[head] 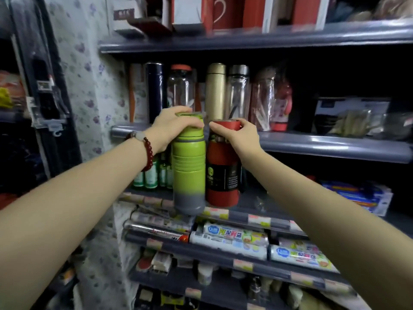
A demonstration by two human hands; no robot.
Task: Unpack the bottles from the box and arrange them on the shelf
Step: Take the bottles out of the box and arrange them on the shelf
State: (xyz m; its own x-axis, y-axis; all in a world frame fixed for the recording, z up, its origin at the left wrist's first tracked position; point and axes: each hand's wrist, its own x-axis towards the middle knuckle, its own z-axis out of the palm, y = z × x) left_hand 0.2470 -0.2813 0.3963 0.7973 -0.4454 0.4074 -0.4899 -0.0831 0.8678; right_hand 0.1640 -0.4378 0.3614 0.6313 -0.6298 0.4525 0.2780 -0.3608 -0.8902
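Observation:
My left hand [171,127] grips the cap of a green bottle with a grey base [188,168], held upright in the air in front of the shelves. Right beside it, my right hand [240,134] grips the cap of a red bottle with a black label [223,175], also upright. The two bottles hang side by side, almost touching, just below the front edge of the middle shelf [324,145]. On that shelf stands a row of bottles: a dark blue flask [154,90], a clear bottle with a red cap [181,88], a gold flask [215,90] and a clear bottle with a silver cap [238,90]. The box is not in view.
Red mug boxes [223,12] fill the top shelf. Small green bottles [152,175] stand on the shelf behind the held bottles, and a blue packet [357,195] lies at its right. Rolls of wrap and bags [230,239] fill the lower racks. A flowered wall covering [89,86] lies left.

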